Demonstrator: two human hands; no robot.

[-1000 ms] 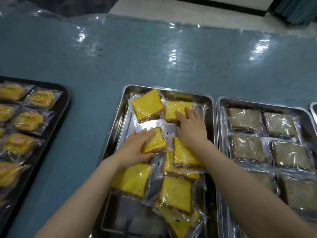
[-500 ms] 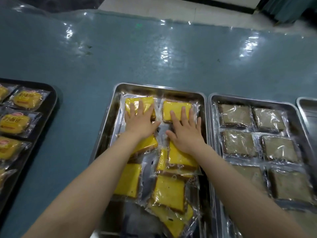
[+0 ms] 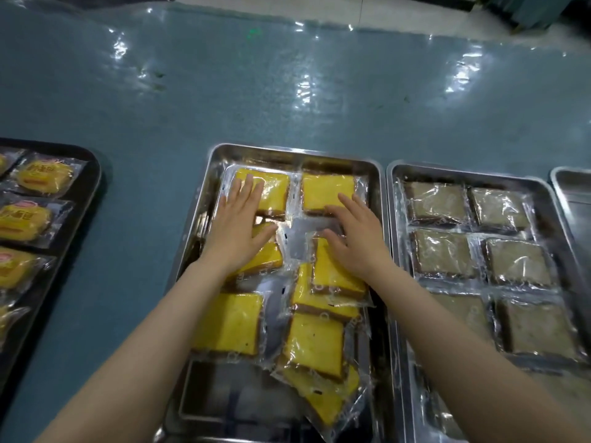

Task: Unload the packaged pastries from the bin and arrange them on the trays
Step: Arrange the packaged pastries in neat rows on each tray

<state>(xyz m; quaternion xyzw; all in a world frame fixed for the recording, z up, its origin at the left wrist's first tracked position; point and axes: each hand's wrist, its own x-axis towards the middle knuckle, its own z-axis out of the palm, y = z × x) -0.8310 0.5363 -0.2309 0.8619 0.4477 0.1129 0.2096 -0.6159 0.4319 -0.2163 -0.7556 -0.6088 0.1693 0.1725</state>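
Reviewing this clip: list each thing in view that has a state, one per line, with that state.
left hand: open, fingers flat on the far-left yellow pastry
right hand: open, fingers flat on the far-right yellow pastry
middle steel tray: partly filled, near packs overlapping and askew
right steel tray: brown pastries in neat rows
black tray: holds wrapped yellow buns

A glossy teal table cover (image 3: 160,100) meets pale floor tiles (image 3: 367,14) beyond.
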